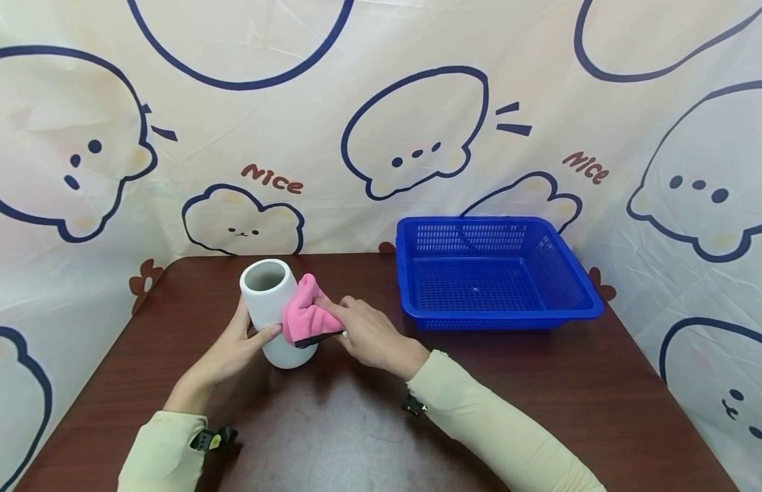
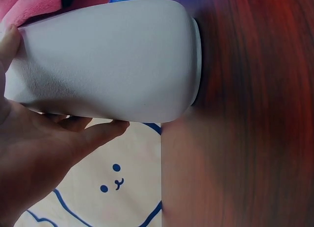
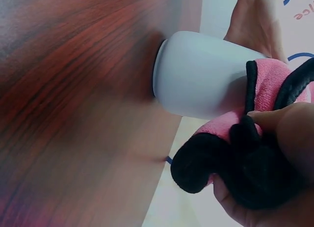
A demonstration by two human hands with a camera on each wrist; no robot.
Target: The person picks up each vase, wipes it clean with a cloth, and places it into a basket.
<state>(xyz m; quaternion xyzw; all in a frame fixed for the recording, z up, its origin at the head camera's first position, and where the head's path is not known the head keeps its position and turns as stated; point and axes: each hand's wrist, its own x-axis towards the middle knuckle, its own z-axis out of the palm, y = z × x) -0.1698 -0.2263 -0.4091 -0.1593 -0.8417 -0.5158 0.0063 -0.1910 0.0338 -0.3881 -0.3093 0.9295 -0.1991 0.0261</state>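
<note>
A white vase stands upright on the table, its round mouth facing up. The left hand grips it from the left, thumb across the front; in the left wrist view the fingers curve round the vase. A pink cloth with black edging lies against the vase's right side, pinched and bunched by the right hand. In the right wrist view the cloth touches the vase, with black folds between the thumb and fingers of the right hand.
An empty blue plastic basket sits at the back right of the dark wooden table. A patterned cloth backdrop rises behind the table and at both sides.
</note>
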